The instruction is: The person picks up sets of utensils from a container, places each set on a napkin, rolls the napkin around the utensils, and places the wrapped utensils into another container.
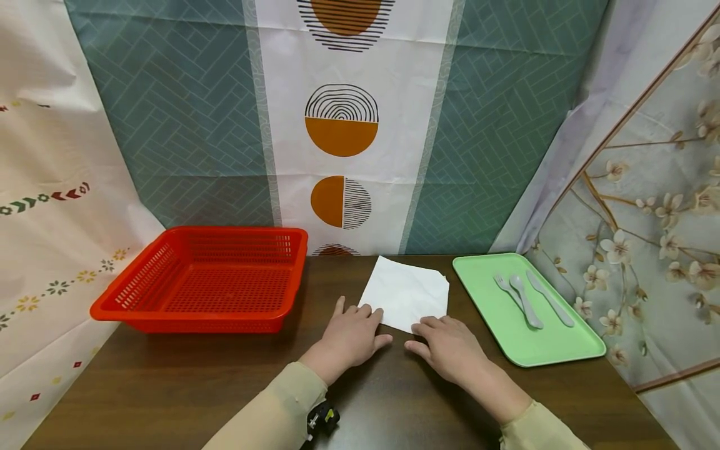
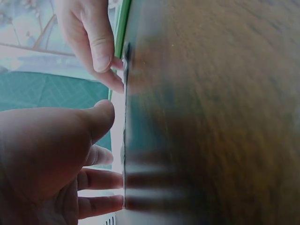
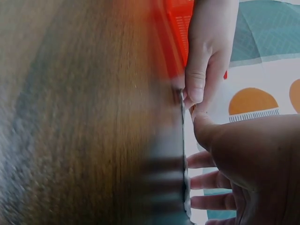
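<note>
A white napkin [image 1: 405, 290] lies flat and slightly askew on the dark wooden table, its near edge toward me. My left hand [image 1: 350, 334] rests its fingertips on the napkin's near left edge, thumb held out to the side. On the near right edge, the fingers of my right hand [image 1: 450, 347] touch the napkin, and its thumb points toward the left hand. Both wrist views show the fingertips pressing down along the thin napkin edge [image 2: 124, 140], with a gap between the two thumbs.
To the left stands a red plastic basket [image 1: 208, 325]. A green tray [image 1: 529, 350] on the right bears a grey fork [image 1: 502, 282], spoon [image 1: 525, 303] and knife [image 1: 551, 299]. Patterned cloth [image 1: 202, 125] hangs behind the table and along both sides.
</note>
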A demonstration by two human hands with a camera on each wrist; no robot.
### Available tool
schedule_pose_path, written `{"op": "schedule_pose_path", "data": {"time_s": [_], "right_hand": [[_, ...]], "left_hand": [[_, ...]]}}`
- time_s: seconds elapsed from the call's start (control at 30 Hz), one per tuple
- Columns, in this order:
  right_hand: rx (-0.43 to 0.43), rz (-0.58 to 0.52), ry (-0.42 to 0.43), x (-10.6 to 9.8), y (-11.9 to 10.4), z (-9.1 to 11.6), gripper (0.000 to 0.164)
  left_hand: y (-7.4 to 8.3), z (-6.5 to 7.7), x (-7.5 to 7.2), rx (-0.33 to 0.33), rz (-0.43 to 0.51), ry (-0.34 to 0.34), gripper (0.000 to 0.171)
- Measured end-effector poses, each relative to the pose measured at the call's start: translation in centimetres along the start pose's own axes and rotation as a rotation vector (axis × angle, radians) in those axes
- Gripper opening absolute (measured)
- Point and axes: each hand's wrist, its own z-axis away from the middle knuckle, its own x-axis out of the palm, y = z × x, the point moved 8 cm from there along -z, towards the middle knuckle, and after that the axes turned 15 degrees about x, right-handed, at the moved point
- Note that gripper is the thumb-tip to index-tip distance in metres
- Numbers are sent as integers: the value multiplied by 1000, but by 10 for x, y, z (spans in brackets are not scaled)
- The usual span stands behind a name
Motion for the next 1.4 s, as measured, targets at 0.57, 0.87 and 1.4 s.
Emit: {"op": "schedule_pose_path", "data": {"time_s": [0.57, 0.87, 1.4], "right_hand": [[-133, 10, 90, -7, -19, 19, 40], [-77, -72, 58, -7, -17, 12, 38], [-12, -86, -105, 14, -7, 0, 47]], "left_hand": [[-5, 17, 2, 21, 12, 5, 53], [-6, 25, -1, 39, 13, 35, 46], [-12, 47, -6, 62, 1, 47, 42]]}}
